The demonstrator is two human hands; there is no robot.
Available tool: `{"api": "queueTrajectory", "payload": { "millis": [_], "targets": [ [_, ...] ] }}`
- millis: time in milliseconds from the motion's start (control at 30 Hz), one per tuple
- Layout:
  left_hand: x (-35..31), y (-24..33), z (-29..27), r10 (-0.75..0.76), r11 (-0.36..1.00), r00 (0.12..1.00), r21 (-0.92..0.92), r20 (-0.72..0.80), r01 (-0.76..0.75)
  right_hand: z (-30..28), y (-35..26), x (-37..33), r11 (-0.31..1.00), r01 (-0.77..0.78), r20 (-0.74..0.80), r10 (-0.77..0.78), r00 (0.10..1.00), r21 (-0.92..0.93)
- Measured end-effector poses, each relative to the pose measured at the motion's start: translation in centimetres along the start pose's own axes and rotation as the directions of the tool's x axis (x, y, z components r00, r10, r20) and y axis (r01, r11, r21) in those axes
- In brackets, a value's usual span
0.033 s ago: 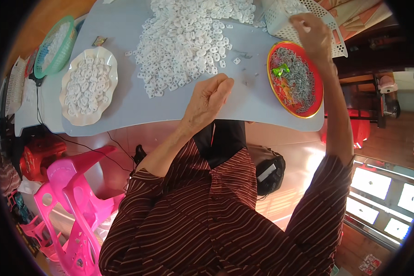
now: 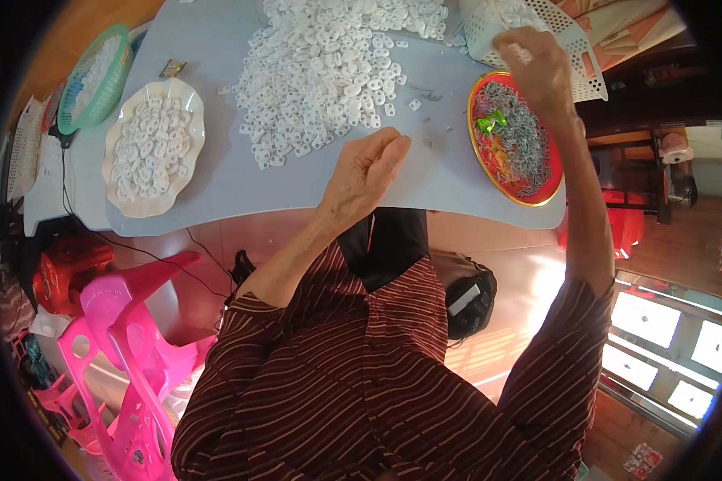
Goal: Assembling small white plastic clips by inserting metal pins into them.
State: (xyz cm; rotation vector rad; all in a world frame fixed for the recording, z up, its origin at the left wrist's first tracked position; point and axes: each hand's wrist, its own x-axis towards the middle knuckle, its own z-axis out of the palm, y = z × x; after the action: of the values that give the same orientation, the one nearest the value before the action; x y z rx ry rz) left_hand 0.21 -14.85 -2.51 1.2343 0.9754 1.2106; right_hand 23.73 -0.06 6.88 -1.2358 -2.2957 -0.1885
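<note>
My left hand (image 2: 369, 172) rests on the pale blue table (image 2: 241, 188) near its front edge, fingers curled shut, just below a big heap of small white plastic pieces (image 2: 337, 64). I can see nothing in it. My right hand (image 2: 537, 72) reaches out over the far end of a red round tray (image 2: 537, 200) of small grey metal bits, fingers bent down at the rim of a white perforated basket (image 2: 578, 48). Whether those fingers pinch anything is hidden. A green scrap (image 2: 489, 122) lies in the tray.
A white scalloped plate (image 2: 188, 180) with several white pieces sits at the table's left, and a green basket (image 2: 120, 40) stands beyond it. Pink plastic chairs (image 2: 128, 353) stand on the floor at lower left. A black bag (image 2: 469, 301) lies under the table.
</note>
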Motion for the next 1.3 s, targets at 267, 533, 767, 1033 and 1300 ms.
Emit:
{"api": "queueTrajectory", "payload": {
  "millis": [267,533,767,1033,1300],
  "targets": [
    [0.0,-0.9,-0.2,0.077,0.995,0.996,0.059,0.046,-0.08,2.6,-7.9,-3.1,0.852,0.204,0.451,0.042,0.892,-0.482],
    [-0.1,-1.0,-0.3,0.122,0.988,0.991,0.093,0.049,-0.127,4.7,-8.5,-2.9,0.765,0.269,0.541,0.121,0.833,-0.585],
    [-0.1,-1.0,-0.3,0.127,0.987,0.99,0.09,0.061,-0.132,5.1,-7.9,-2.8,0.915,0.159,0.378,-0.008,0.926,-0.37],
    [-0.1,-0.9,0.0,0.111,0.985,0.993,0.124,0.044,-0.116,5.6,-8.8,-3.4,0.91,-0.209,0.278,0.11,0.954,0.357],
    [-0.2,-0.6,0.1,0.069,0.988,0.997,0.135,0.031,-0.073,6.5,-7.9,-3.7,0.978,-0.081,0.377,0.002,0.926,0.192]
  ]
}}
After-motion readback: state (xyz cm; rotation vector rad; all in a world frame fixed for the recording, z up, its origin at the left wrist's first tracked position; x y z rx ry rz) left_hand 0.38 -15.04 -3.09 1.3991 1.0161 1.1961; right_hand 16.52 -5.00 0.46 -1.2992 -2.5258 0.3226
